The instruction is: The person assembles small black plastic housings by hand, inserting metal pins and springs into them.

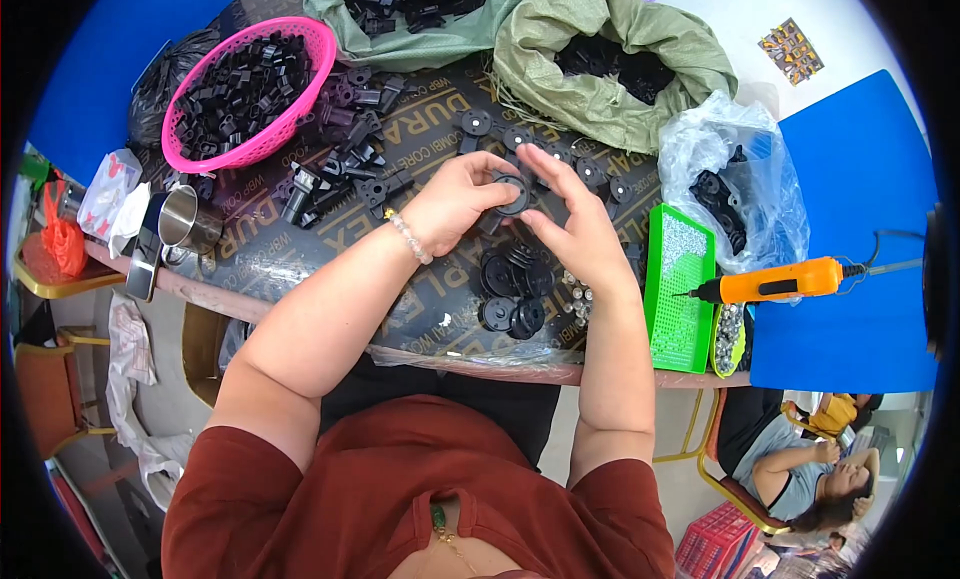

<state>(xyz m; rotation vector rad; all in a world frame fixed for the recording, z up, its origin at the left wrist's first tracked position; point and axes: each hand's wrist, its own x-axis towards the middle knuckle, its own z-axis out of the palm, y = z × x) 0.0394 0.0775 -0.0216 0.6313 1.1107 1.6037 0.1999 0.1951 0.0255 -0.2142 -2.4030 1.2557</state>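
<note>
My left hand (452, 201) grips a black round plastic part (513, 197), with the thumb lying on its top face. Close at its right side is my right hand (582, 227), fingers stretched and thumb apart, the thumb tip near the part's edge. Just below my hands lies a pile of black plastic discs (520, 279). Small shiny pieces (577, 301) are scattered to the right of that pile. Beyond my hands stands a row of black parts with round ends (590, 171). My left fingertips are partly hidden behind the part.
A pink basket (322, 54) of black parts stands far left, beside loose black clips (335, 169). Two green sacks (520, 74) of parts are at the back. At right are a green tray (660, 329), an orange electric screwdriver (780, 281) and a plastic bag (775, 179). A metal mug (180, 219) sits left.
</note>
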